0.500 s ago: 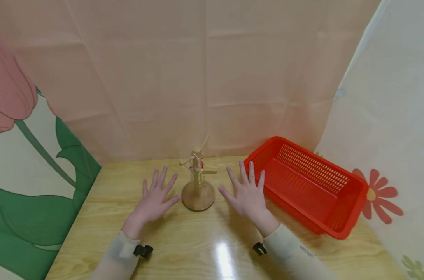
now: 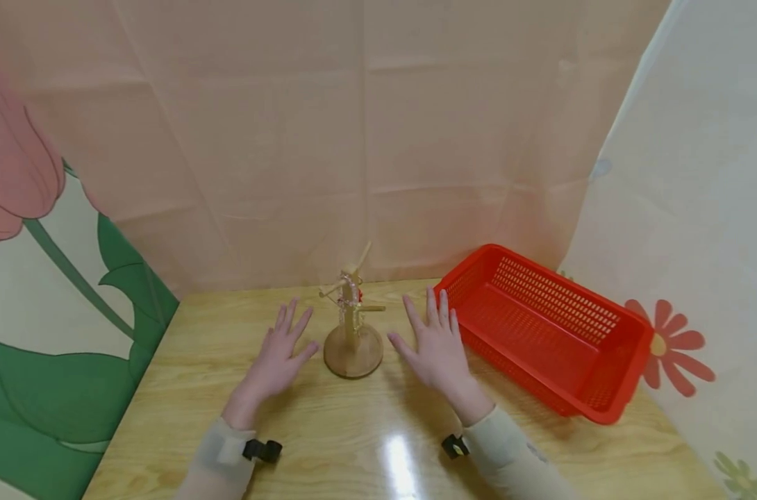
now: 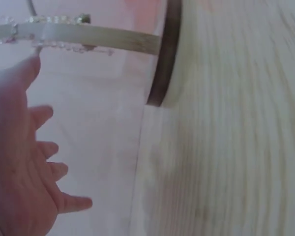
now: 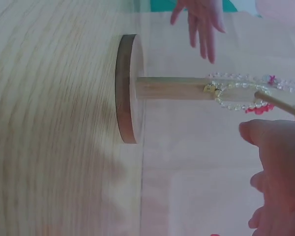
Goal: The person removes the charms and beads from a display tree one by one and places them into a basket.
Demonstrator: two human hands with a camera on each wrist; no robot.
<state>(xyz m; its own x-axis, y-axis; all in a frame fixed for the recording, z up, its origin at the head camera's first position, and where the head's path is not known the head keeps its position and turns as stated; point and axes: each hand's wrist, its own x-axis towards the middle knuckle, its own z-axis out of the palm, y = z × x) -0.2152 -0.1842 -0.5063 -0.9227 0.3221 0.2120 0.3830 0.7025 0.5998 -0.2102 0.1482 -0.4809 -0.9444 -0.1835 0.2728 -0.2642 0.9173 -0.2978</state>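
A small wooden stand with a round base and several pegs stands upright on the table. Beaded bracelets hang from its pegs, some of clear beads and some with pink or red pieces. To the left of the stand is my left hand, fingers spread and holding nothing. On the other side my right hand is held over the table with straight, spread fingers, also holding nothing. In the right wrist view, the thumb appears close to the bracelets. Both hands are apart from the stand in the head view.
A red plastic basket with perforated sides sits at the right, close beside my right hand. Behind the wooden table hangs a plain pinkish cloth. Printed flower sheets flank both sides.
The fingers of both hands have drawn slightly closer together. The stand and basket have stayed in place; the head view has shifted a little.
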